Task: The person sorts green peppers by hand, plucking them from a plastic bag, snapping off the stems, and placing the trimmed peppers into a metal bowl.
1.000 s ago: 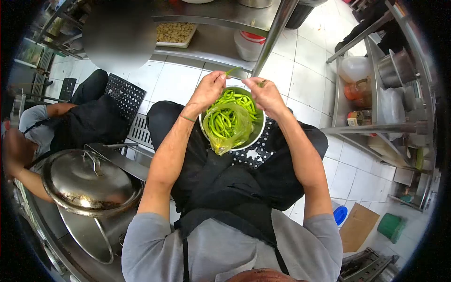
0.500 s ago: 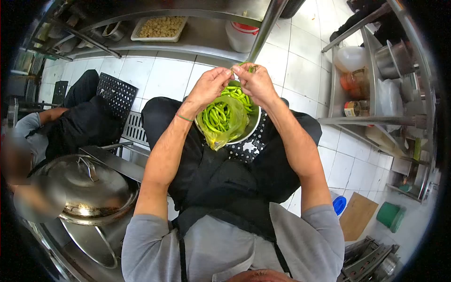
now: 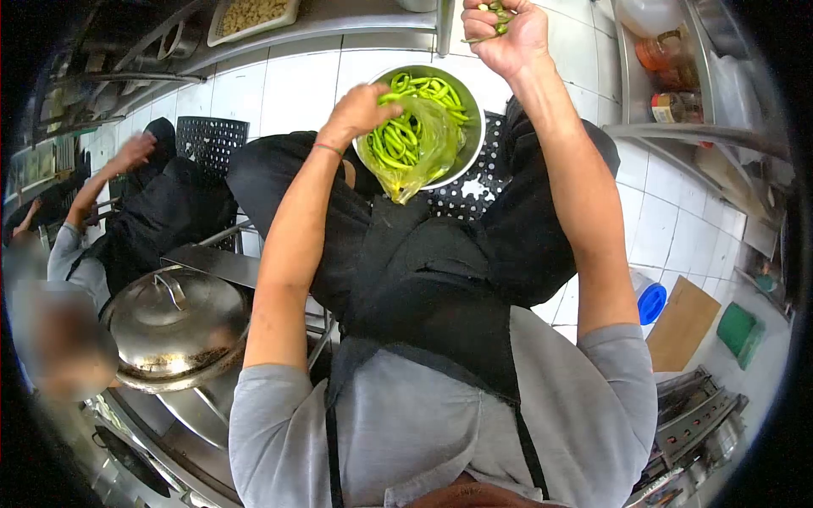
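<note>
Green chili peppers (image 3: 396,140) fill a yellowish plastic bag (image 3: 445,127) that sits in a round metal pot (image 3: 481,127) between my knees. More long peppers (image 3: 432,87) lie beside the bag inside the pot. My left hand (image 3: 360,112) hovers at the pot's left rim, over the bag's edge, thumb and forefinger apart and nothing visible between them. Off to the upper right, past the pot, my right hand (image 3: 512,38) is closed around a small bunch of green pepper stems (image 3: 495,19), whose ends poke out from the fingers.
At left a large lidded pot (image 3: 178,317) stands near another person (image 3: 135,212) seated close by. A metal shelf (image 3: 364,32) with a tray of pale pieces (image 3: 250,17) runs across the top. Shelving with jars (image 3: 669,106) is on the right.
My hands were together above the pot and have parted. The right moved up and right with the stems; the left came down toward the bag. The view shifted, and the other person raised a hand.
</note>
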`<action>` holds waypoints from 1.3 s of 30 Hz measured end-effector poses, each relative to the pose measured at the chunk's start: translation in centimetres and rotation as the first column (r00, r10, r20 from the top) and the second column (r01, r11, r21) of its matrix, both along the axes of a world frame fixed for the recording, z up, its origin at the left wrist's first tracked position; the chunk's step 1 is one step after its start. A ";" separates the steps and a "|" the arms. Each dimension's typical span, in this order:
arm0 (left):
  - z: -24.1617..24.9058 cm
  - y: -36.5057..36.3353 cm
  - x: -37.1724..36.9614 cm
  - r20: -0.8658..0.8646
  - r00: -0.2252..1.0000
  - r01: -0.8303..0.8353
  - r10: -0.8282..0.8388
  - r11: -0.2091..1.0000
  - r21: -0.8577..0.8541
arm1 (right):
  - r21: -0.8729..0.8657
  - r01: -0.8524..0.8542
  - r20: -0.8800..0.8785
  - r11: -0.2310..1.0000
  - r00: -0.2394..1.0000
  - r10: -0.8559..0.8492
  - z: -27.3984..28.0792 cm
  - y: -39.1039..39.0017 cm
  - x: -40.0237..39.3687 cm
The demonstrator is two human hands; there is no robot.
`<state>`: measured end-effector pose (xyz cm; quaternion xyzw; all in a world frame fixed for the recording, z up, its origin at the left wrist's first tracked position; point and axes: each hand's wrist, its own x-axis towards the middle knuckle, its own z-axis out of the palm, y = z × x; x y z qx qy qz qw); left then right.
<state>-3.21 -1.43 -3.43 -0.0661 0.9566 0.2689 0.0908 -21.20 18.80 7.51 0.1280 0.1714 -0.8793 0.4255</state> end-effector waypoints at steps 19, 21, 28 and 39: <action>-12.4 5.5 4.4 0.412 0.871 0.416 -0.266 0.846 -0.333 | 0.100 -0.130 -0.355 0.987 0.922 0.157 1.7 2.0 0.9; -9.2 4.6 2.3 0.414 0.863 0.436 -0.288 0.840 -0.323 | 0.123 -0.117 -0.373 0.985 0.915 0.155 1.7 2.2 1.0; 2.8 1.3 -0.4 0.215 0.962 0.143 -0.170 0.980 0.135 | 0.418 -0.050 -0.415 0.907 0.877 0.240 2.4 1.5 2.8; 10.4 1.5 0.5 0.079 0.970 -0.190 0.232 0.509 0.839 | 0.731 0.193 -0.655 0.654 0.466 0.594 -1.4 -0.8 5.9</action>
